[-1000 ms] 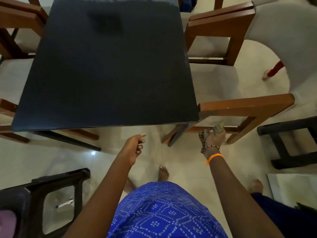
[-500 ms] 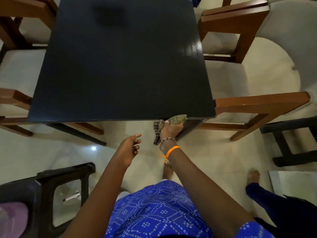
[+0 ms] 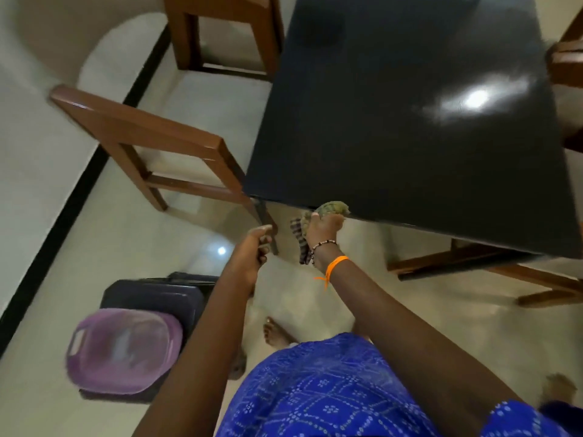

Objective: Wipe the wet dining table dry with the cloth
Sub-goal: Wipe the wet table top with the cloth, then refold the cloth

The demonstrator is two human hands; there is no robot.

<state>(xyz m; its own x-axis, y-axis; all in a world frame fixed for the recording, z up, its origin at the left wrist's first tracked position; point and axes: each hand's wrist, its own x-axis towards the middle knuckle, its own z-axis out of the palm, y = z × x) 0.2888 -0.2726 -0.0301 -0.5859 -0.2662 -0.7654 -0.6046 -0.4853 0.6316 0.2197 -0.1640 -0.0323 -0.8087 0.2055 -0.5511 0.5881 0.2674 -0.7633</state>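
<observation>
A dark glossy dining table (image 3: 410,115) fills the upper right, with a bright light reflection on its top. My right hand (image 3: 323,230) grips a crumpled checked cloth (image 3: 329,209) right at the table's near edge; a tail of the cloth hangs down beside my wrist. My left hand (image 3: 255,250) hovers just left of it, below the table's near left corner, fingers loosely curled and holding nothing.
A wooden chair (image 3: 148,146) stands left of the table, another (image 3: 220,33) behind it. Chair legs (image 3: 492,272) show under the table at right. A black stool (image 3: 157,294) with a purple tub (image 3: 123,351) sits at lower left. My bare foot (image 3: 277,334) is on the tiled floor.
The view has swung left, so the table now lies at the right. My right hand has carried the cloth along the table's near edge toward the left corner. The left hand stays beside it.
</observation>
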